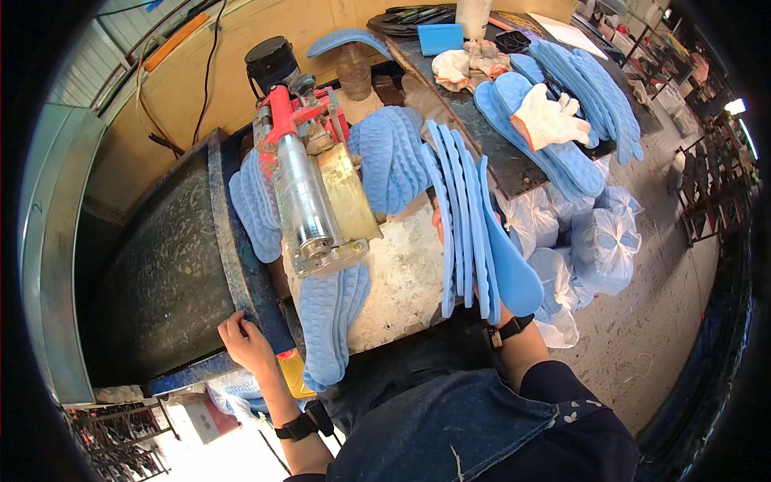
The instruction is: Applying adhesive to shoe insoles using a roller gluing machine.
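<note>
The right hand (pixel 438 223), largely hidden, is clamped on a row of blue insoles (pixel 459 217) standing on edge, slightly fanned, at the right edge of the pale worktop (pixel 401 273); the outermost turns its smooth face outward. The left hand (pixel 247 344) holds nothing visible, its fingers loosely bent at the near right corner of the dark trough (pixel 161 273). Between the hands, an insole pile (pixel 325 321) overhangs the worktop's near edge, below a red-framed machine (pixel 301 185) with a steel cylinder. Further piles lie at the worktop's left and far edges. Beyond its right edge, a dark table (pixel 510 161) carries more insoles and a white glove (pixel 550 116).
</note>
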`<state>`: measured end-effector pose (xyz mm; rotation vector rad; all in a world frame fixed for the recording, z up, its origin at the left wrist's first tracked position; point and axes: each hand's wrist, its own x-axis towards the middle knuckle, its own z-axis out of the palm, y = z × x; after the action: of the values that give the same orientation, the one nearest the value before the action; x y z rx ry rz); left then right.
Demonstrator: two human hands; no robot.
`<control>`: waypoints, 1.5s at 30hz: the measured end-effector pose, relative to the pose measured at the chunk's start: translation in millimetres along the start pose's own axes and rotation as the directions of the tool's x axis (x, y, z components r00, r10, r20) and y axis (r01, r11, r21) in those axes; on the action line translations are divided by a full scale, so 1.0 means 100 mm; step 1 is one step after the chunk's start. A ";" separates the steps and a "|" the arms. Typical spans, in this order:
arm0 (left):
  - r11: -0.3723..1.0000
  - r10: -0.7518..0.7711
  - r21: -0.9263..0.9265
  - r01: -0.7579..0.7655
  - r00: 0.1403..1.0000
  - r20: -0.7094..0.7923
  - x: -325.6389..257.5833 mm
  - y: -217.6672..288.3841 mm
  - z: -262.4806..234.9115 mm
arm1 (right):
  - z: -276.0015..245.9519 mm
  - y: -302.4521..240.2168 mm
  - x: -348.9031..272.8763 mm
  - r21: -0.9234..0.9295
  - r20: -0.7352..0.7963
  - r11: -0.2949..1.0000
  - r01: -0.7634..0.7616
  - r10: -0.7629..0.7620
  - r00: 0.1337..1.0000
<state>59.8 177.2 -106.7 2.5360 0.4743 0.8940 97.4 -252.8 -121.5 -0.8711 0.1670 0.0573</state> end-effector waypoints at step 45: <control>1.000 0.016 0.017 -0.016 1.000 0.024 0.01 0.10 -0.02 | 0.52 0.37 2.61 -0.985 -0.135 0.136 -0.109 -0.196 0.971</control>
<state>61.2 169.7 -100.1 2.5661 0.4570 0.8676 357.0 -194.0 -160.7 -2.3216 0.3422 -0.0041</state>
